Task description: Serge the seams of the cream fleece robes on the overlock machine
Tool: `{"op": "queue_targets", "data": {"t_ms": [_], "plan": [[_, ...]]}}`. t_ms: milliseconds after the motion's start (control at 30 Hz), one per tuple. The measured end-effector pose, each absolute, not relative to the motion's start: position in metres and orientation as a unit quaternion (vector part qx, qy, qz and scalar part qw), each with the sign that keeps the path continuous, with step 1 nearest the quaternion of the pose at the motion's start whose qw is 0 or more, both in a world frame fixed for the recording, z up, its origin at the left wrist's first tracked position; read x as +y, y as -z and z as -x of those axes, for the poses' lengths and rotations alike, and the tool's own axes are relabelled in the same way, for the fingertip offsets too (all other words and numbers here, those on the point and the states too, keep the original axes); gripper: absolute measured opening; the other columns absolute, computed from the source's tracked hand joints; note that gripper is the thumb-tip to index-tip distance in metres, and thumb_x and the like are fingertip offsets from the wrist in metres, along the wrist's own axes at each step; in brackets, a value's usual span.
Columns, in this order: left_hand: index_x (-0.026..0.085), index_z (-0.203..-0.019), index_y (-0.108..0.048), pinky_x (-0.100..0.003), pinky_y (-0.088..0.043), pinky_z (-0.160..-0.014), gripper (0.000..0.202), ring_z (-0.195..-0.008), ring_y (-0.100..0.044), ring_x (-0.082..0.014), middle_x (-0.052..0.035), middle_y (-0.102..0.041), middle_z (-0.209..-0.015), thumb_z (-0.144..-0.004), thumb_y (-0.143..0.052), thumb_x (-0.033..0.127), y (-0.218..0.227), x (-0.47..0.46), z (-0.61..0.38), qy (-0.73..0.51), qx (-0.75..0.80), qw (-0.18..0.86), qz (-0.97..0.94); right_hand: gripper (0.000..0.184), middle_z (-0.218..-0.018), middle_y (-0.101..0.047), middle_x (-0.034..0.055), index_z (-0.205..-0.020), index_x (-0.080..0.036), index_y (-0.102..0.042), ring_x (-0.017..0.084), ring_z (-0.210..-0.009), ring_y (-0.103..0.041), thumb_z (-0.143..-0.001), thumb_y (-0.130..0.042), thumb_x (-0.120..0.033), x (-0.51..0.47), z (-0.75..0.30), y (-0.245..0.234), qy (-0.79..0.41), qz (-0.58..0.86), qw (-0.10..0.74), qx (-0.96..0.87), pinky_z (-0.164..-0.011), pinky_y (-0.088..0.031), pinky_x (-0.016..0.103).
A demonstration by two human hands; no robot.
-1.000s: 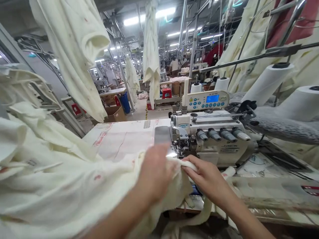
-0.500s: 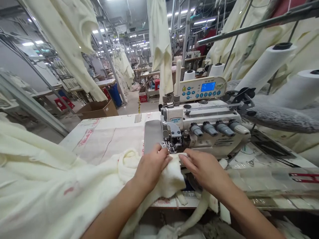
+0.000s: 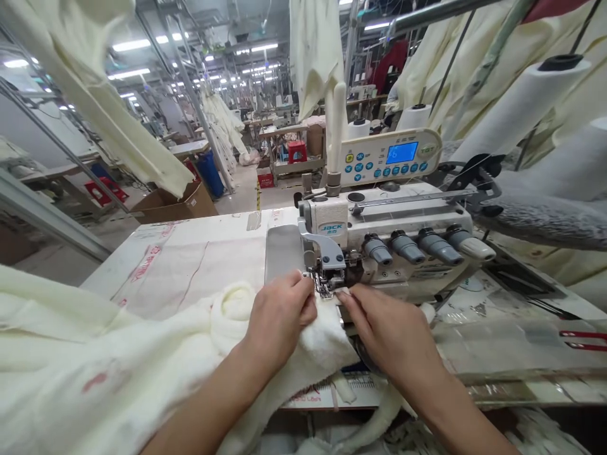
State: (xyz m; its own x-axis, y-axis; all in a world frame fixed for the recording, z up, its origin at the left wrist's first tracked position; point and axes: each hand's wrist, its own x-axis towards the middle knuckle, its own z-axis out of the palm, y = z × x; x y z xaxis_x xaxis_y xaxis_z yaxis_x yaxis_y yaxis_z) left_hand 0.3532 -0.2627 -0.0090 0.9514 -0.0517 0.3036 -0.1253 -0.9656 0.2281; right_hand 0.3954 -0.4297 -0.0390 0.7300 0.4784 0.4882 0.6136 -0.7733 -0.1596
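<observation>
1. In the head view, gripping cream fabric (image 3: 165, 360) just left of the presser foot (image 3: 325, 287) with left hand (image 3: 282, 309) curled closed.
2. Pinching more of it just right of the foot with right hand (image 3: 391, 325), thumb against fingers.
3. Seemingly partway (finished stitching not discernible): lined up at the sewing machine (image 3: 403, 216), with most spread leftward over the worktop (image 3: 227, 229), probably left to do.

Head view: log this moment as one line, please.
left hand: gripping cream fabric | right hand: pinching the fabric's edge | Jack overlock machine: presser foot at fabric edge, between hands
</observation>
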Motion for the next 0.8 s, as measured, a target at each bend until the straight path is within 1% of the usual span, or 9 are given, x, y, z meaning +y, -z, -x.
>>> {"op": "queue_targets", "data": {"t_ms": [100, 200, 300, 400, 467, 533, 600, 667, 800], "plan": [[0.020, -0.065, -0.049, -0.028, -0.037, -0.063, 0.018, -0.069, -0.050, -0.0163, -0.0004, -0.053, -0.069, -0.079, -0.048, 0.010, 0.010, -0.263, -0.355, -0.169, -0.064, 0.101, -0.978, 0.040, -0.058, -0.060, 0.0012, -0.068, -0.021, -0.052, 0.015, -0.049, -0.056, -0.096, -0.027, -0.034, -0.426, -0.394, 0.043, 0.253, 0.911, 0.151, -0.288, -0.047, -0.023, 0.028], [0.019, -0.065, -0.049, -0.029, -0.036, -0.064, 0.018, -0.069, -0.049, -0.0168, -0.0007, -0.053, -0.069, -0.078, -0.047, 0.008, 0.011, -0.262, -0.356, -0.163, -0.070, 0.108, -0.978, 0.037, -0.058, -0.059, 0.0005, -0.068, -0.021, -0.052, 0.015, -0.049, -0.055, -0.096, -0.031, -0.032, -0.422, -0.393, 0.043, 0.269, 0.909, 0.144, -0.283, -0.048, -0.025, 0.029], [0.019, -0.066, -0.049, -0.029, -0.036, -0.065, 0.017, -0.070, -0.048, -0.0167, -0.0008, -0.053, -0.070, -0.078, -0.047, 0.007, 0.011, -0.261, -0.357, -0.161, -0.067, 0.134, -0.975, 0.031, -0.062, -0.062, 0.0021, -0.075, -0.019, -0.057, 0.016, -0.056, -0.057, -0.095, -0.036, -0.029, -0.424, -0.386, 0.040, 0.294, 0.899, 0.152, -0.285, -0.054, -0.032, 0.028], [0.019, -0.066, -0.048, -0.028, -0.035, -0.065, 0.018, -0.070, -0.047, -0.0159, -0.0004, -0.052, -0.070, -0.076, -0.047, 0.004, 0.010, -0.259, -0.358, -0.152, -0.062, 0.168, -0.972, 0.013, -0.085, -0.067, 0.0082, -0.098, -0.016, -0.060, 0.020, -0.080, -0.061, -0.090, -0.051, -0.020, -0.433, -0.372, 0.042, 0.397, 0.837, 0.236, -0.292, -0.073, -0.042, 0.030], [0.019, -0.066, -0.048, -0.028, -0.035, -0.066, 0.018, -0.070, -0.048, -0.0158, -0.0003, -0.053, -0.070, -0.075, -0.047, 0.003, 0.009, -0.258, -0.359, -0.147, -0.062, 0.183, -0.970, 0.018, -0.093, -0.066, 0.0095, -0.105, -0.016, -0.058, 0.020, -0.088, -0.061, -0.088, -0.055, -0.019, -0.439, -0.362, 0.049, 0.415, 0.796, 0.315, -0.310, -0.079, -0.044, 0.030], [0.018, -0.067, -0.049, -0.028, -0.036, -0.066, 0.017, -0.072, -0.048, -0.0161, -0.0006, -0.054, -0.071, -0.075, -0.048, 0.003, 0.010, -0.257, -0.359, -0.151, -0.065, 0.191, -0.968, 0.019, -0.083, -0.066, 0.0069, -0.095, -0.017, -0.061, 0.018, -0.078, -0.061, -0.093, -0.046, -0.029, -0.441, -0.357, 0.059, 0.327, 0.812, 0.366, -0.315, -0.069, -0.044, 0.027], [0.018, -0.068, -0.049, -0.028, -0.036, -0.067, 0.016, -0.072, -0.048, -0.0162, -0.0008, -0.055, -0.073, -0.076, -0.049, 0.004, 0.010, -0.256, -0.359, -0.155, -0.069, 0.193, -0.966, 0.043, -0.064, -0.061, 0.0045, -0.073, -0.019, -0.060, 0.017, -0.062, -0.056, -0.095, -0.034, -0.043, -0.437, -0.355, 0.069, 0.181, 0.849, 0.413, -0.275, -0.056, -0.038, 0.026], [0.018, -0.069, -0.050, -0.028, -0.037, -0.068, 0.016, -0.072, -0.049, -0.0163, -0.0010, -0.055, -0.073, -0.076, -0.049, 0.005, 0.010, -0.256, -0.358, -0.158, -0.073, 0.194, -0.965, 0.053, -0.057, -0.056, 0.0037, -0.058, -0.020, -0.053, 0.017, -0.057, -0.052, -0.094, -0.029, -0.050, -0.430, -0.356, 0.076, 0.072, 0.853, 0.465, -0.227, -0.053, -0.033, 0.026], [0.019, -0.070, -0.051, -0.028, -0.037, -0.068, 0.014, -0.074, -0.050, -0.0167, -0.0013, -0.056, -0.075, -0.078, -0.049, 0.007, 0.010, -0.255, -0.358, -0.156, -0.077, 0.194, -0.966, 0.046, -0.064, -0.057, 0.0026, -0.061, -0.018, -0.053, 0.016, -0.065, -0.053, -0.091, -0.036, -0.049, -0.422, -0.355, 0.078, 0.000, 0.827, 0.523, -0.204, -0.059, -0.037, 0.024]]}}
